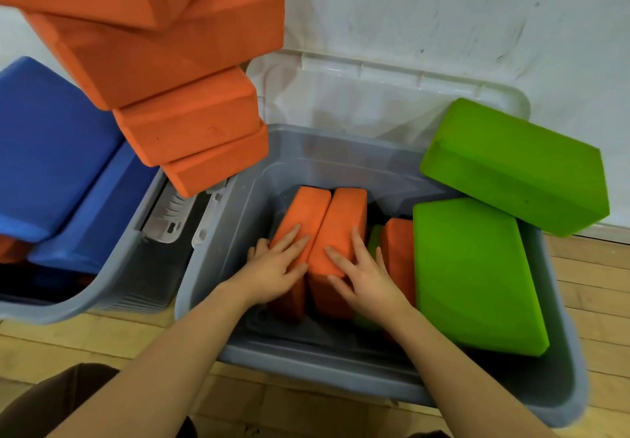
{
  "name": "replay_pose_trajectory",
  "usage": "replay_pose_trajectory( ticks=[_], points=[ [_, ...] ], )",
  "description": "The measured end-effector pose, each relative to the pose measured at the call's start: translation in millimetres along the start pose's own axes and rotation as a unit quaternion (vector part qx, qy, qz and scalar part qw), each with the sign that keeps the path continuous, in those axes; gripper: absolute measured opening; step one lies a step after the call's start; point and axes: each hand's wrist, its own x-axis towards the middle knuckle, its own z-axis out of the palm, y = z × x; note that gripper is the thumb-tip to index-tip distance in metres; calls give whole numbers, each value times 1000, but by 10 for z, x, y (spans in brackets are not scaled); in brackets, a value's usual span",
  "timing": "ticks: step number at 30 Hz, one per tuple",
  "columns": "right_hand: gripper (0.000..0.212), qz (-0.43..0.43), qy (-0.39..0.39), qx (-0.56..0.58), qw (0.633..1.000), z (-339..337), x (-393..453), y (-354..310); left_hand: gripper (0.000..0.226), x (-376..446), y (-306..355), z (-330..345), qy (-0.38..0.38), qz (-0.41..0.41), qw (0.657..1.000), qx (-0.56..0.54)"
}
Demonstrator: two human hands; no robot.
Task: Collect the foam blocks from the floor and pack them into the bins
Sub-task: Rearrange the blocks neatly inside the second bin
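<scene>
My left hand (278, 267) lies flat, fingers straight, on the left orange block (300, 214) standing on edge at the centre of the grey bin (341, 362). My right hand (363, 274) lies flat, fingers spread, on the right orange block (344, 223), which touches the first. A third orange block (399, 250) stands just right of them. Two green blocks (474, 277) occupy the right side of the bin; the upper one (518, 168) rests on the rim. A stack of orange blocks (163, 62) fills the upper left of the frame. Blue blocks (51, 144) lie in a second bin (112, 280) at the left edge.
</scene>
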Motion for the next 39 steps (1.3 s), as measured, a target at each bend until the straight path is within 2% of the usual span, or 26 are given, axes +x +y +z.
replay_pose_trajectory(
  ticks=[4, 7, 9, 11, 13, 16, 20, 22, 25, 28, 30, 33, 35, 37, 39],
  points=[
    [61, 22, -12, 23, 999, 26, -35, -28, 96, -101, -70, -92, 3, 52, 998, 22],
    [77, 26, 6, 40, 999, 42, -43, -45, 94, -119, -64, -118, 35, 67, 993, 90],
    [71, 32, 24, 79, 996, 5, -53, -73, 85, -129, -65, -154, 62, 78, 990, 102],
    [65, 29, 65, 124, 990, -54, -75, -118, 95, -187, -57, -225, 82, 86, 990, 77],
    [61, 34, 121, 160, 979, -130, -95, -157, 105, -277, -46, -268, 147, 97, 984, 17],
    [52, 23, 196, 144, 970, -230, -90, -193, 93, -351, 25, -356, 253, 77, 963, -49],
    [35, 49, 243, 183, 951, -305, 54, -244, 84, -185, 151, -415, 281, -12, 959, -30],
    [34, 57, 253, 187, 948, -331, 116, -266, 76, -93, 213, -392, 296, -38, 954, -38],
    [32, 3, 299, 78, 951, -306, 127, -211, 58, -61, 279, -371, 347, -11, 937, 36],
    [43, -13, 274, -46, 961, -212, 104, -131, 58, -143, 259, -328, 320, -3, 945, 65],
    [55, 16, 242, -78, 967, -177, 109, -109, 67, -245, 220, -254, 279, -7, 957, 83],
    [58, 43, 238, -65, 968, -222, 181, -109, 87, -315, 121, -203, 197, -23, 979, 44],
    [54, 30, 238, -31, 970, -248, 210, -118, 91, -263, 80, -205, 162, -12, 986, 39],
    [61, 8, 204, -2, 979, -231, 211, -121, 88, -169, 78, -235, 155, 3, 986, 62],
    [77, 2, 141, 23, 990, -190, 210, -96, 94, -52, 71, -288, 142, -6, 988, 65]
  ],
)
